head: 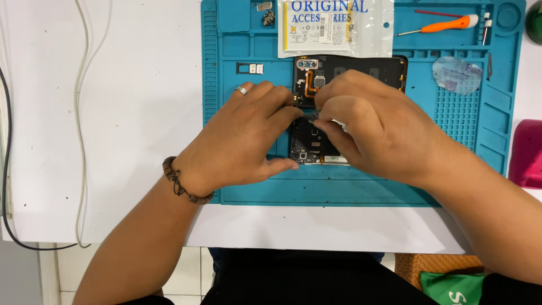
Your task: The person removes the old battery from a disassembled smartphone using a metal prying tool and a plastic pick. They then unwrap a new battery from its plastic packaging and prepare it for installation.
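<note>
An opened black smartphone (pixel 311 146) lies on a blue repair mat (pixel 339 189), its circuit board showing. Its black back cover (pixel 361 68), with an orange flex cable and camera frame, lies just behind it. My left hand (pixel 240 141), with a ring and a bead bracelet, rests on the phone's left edge and steadies it. My right hand (pixel 375 121) covers the phone's right part, its fingertips pinched over the board's upper middle. What the fingertips pinch is hidden.
A battery in a clear plastic bag (pixel 333 25) lies at the mat's back. An orange screwdriver (pixel 446 24) sits back right, a SIM tray (pixel 250 68) left of the cover, a clear film disc (pixel 456 74) at right. White cables (pixel 83 113) hang at left.
</note>
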